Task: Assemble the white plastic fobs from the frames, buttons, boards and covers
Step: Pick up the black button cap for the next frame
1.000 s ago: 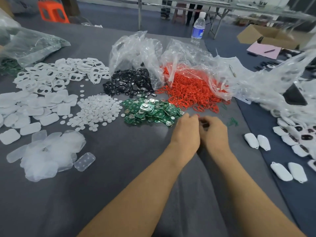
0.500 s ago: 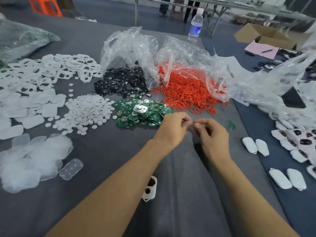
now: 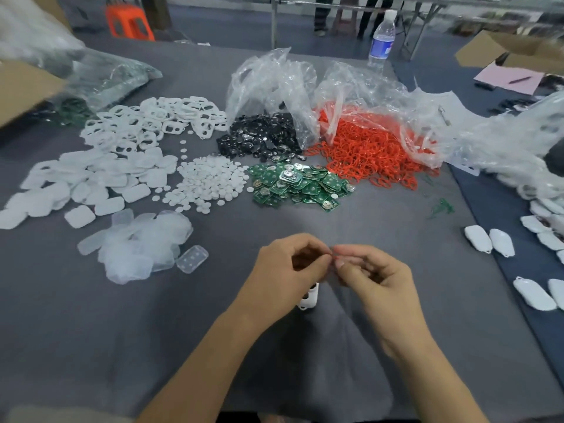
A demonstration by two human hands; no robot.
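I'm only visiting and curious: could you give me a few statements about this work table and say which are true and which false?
1. The left hand and the right hand pinch a small red piece between them. True.
2. The green boards lie inside a plastic bag. False: they lie piled bare on the table.
3. A water bottle stands at the table's far edge. True.
4. The red rings lie left of the black buttons. False: they lie to their right.
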